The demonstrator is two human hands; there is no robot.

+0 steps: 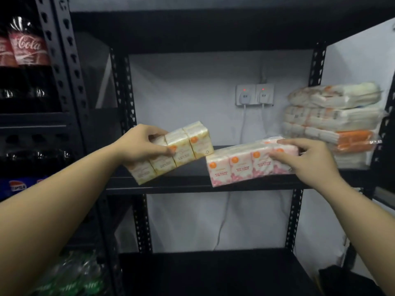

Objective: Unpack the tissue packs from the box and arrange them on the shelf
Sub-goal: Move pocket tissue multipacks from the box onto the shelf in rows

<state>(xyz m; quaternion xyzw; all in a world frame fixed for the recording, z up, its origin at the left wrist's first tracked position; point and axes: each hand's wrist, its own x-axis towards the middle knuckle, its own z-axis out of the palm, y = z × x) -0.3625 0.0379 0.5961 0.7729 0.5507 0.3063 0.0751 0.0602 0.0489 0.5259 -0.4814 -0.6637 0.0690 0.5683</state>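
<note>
Placing step: both hands bring tissue packs to the black metal shelf board (192, 185).

Left hand (142, 146) clamps the tilted cream-yellow plastic-wrapped tissue multipack (177, 152), low corner at the board's front edge. Right hand (307, 161) curls over the pink rose-print multipack (239, 165), lying on the board near the stacked white-and-orange tissue bundles (333, 122). Next, likely: level the yellow pack, set it beside the pink.

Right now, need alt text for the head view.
Left hand grips a tilted yellow tissue pack over a black shelf; right hand holds a pink tissue pack on it. Stacked tissue packs sit at right.
</note>
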